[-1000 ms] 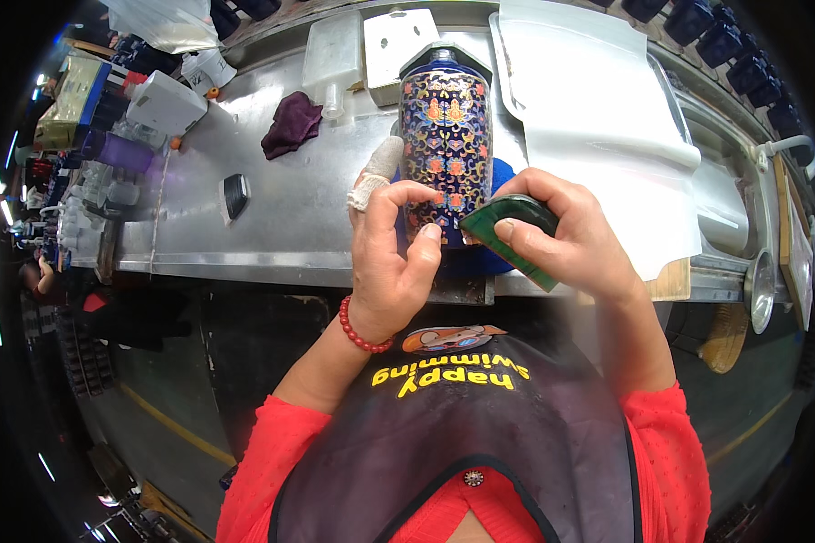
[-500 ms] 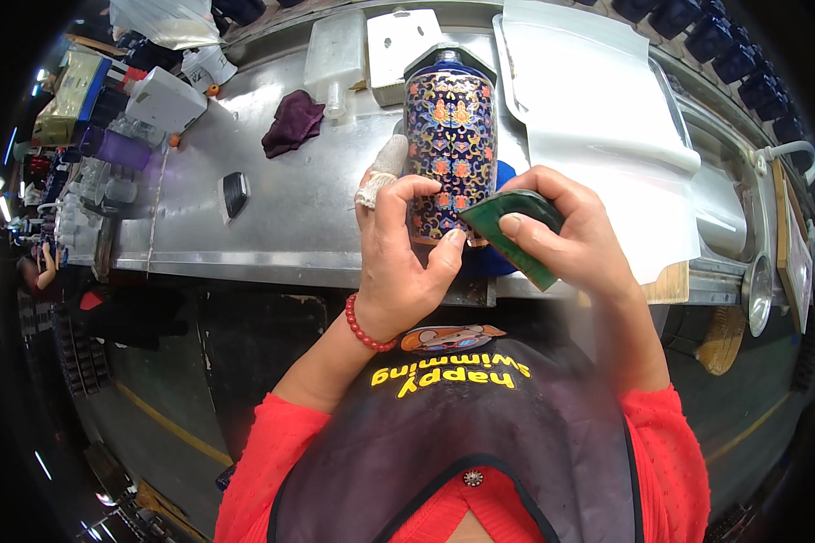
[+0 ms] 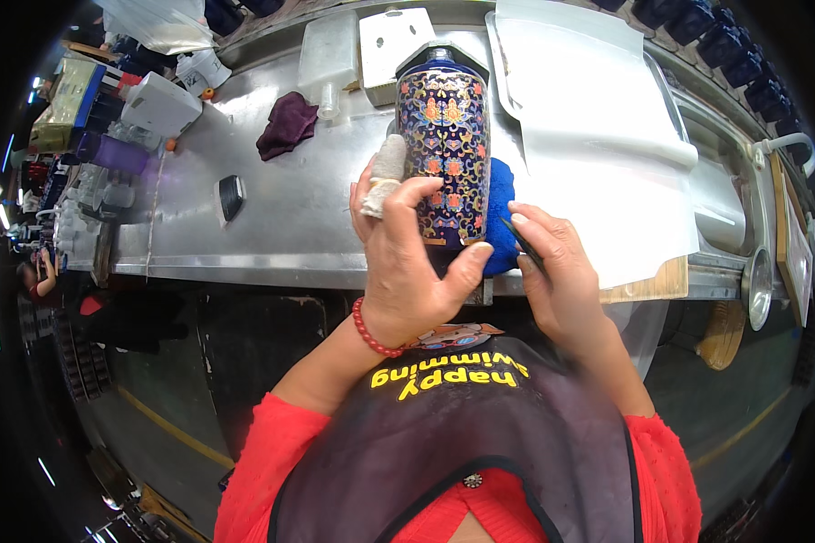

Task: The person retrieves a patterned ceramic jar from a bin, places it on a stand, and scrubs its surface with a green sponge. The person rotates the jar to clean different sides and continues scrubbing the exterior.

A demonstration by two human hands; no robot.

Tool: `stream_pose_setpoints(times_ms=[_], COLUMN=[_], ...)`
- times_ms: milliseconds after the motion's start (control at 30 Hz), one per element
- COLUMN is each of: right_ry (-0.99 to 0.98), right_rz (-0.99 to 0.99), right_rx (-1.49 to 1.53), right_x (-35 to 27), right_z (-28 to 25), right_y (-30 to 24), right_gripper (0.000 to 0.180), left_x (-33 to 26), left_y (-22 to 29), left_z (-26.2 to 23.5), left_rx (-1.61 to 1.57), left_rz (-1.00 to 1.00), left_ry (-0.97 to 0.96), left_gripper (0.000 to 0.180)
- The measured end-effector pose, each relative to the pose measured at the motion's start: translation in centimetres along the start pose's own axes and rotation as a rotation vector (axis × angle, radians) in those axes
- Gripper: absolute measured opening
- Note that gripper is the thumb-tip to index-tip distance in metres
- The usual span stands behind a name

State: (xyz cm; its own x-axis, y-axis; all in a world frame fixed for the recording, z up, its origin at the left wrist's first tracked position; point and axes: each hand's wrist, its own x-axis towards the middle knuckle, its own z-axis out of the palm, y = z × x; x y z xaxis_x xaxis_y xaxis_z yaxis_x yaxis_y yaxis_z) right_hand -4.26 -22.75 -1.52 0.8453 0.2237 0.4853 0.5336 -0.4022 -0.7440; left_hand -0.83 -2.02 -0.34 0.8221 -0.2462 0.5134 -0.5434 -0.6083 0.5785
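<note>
A dark blue bottle [image 3: 442, 127] with a dense floral pattern lies at the middle of the bench, its neck pointing away from me. My left hand [image 3: 403, 235] grips its near left side, thumb and index finger on the pattern; one finger wears a whitish knitted cover [image 3: 388, 172]. Just right of the bottle's near end, my right hand [image 3: 557, 271] pinches a thin green scraper [image 3: 527, 244], now turned nearly edge-on and apart from the bottle. Beneath and beside the bottle shows a blue cloth or pad [image 3: 500, 213]; the bottle hides part of it.
White sheeting [image 3: 607, 154] covers the right side. A purple cloth [image 3: 287, 125] and a small black block [image 3: 232, 197] lie left on the metal bench [image 3: 190, 240]. Behind stand a white box [image 3: 394, 41] and a clear bin [image 3: 329, 50]. Another person [image 3: 43, 276] is far left.
My right hand has dropped slightly and drawn off the bottle, turning the scraper from flat-on to edge-on. My left hand keeps its hold on the bottle; more of the blue cloth shows.
</note>
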Motion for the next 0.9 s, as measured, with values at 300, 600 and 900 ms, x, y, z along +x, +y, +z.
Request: stream_pose_setpoints(times_ms=[300,600,900], right_ry=[-0.116,-0.118,-0.127], right_rz=[0.013,-0.112,-0.120], right_rx=[-0.131,-0.324,-0.364], right_x=[-0.7,-0.1,-0.1], right_z=[0.7,1.4,1.6], right_y=[0.2,-0.3,-0.5], right_gripper=[0.070,0.060,0.060], left_x=[-0.8,-1.4,-1.9], left_y=[0.0,-1.0,-1.8], left_z=[0.1,0.4,0.3], left_rx=[-0.194,-0.425,-0.688], left_rz=[-0.164,-0.245,-0.354], left_ry=[0.004,0.028,0.016], left_gripper=[0.058,0.052,0.055])
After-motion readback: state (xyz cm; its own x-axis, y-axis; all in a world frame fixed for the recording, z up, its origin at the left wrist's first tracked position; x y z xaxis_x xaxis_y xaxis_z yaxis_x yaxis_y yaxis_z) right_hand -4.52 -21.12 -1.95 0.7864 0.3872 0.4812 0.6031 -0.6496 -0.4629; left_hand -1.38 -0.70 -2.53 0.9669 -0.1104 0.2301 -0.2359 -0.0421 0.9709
